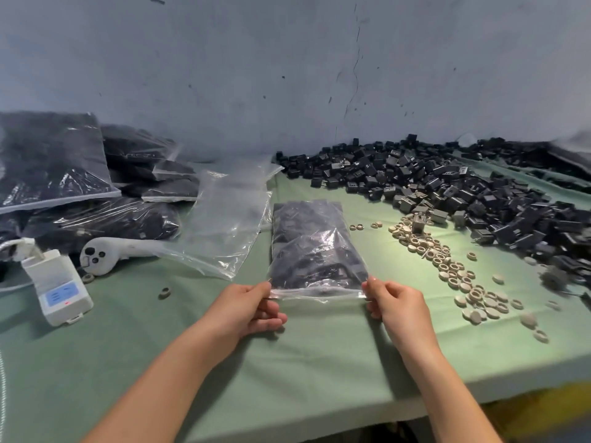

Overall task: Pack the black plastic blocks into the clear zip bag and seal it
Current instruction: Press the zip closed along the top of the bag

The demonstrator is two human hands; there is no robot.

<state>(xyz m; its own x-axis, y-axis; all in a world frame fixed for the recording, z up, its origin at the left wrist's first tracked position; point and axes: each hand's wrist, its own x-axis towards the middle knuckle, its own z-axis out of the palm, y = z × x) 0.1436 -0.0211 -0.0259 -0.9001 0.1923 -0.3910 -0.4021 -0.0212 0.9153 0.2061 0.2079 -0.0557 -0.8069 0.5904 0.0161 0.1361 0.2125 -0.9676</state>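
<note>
The left hand [252,306] pinches the near left corner of the clear zip bag [316,251], thumb and fingers curled on its zip strip. The right hand [396,306] pinches the near right corner the same way. The bag lies flat on the green table [319,362], mid-scene, full of black plastic blocks [307,219], so packing looks done. Whether the zip is pressed closed along its length is hard to tell, so sealing is probably what remains. Just left lie empty clear bags [230,215], and far left filled bags [54,161] are stacked. To the right pale rings [447,263] are scattered, with the loose block pile [463,193] beyond
</note>
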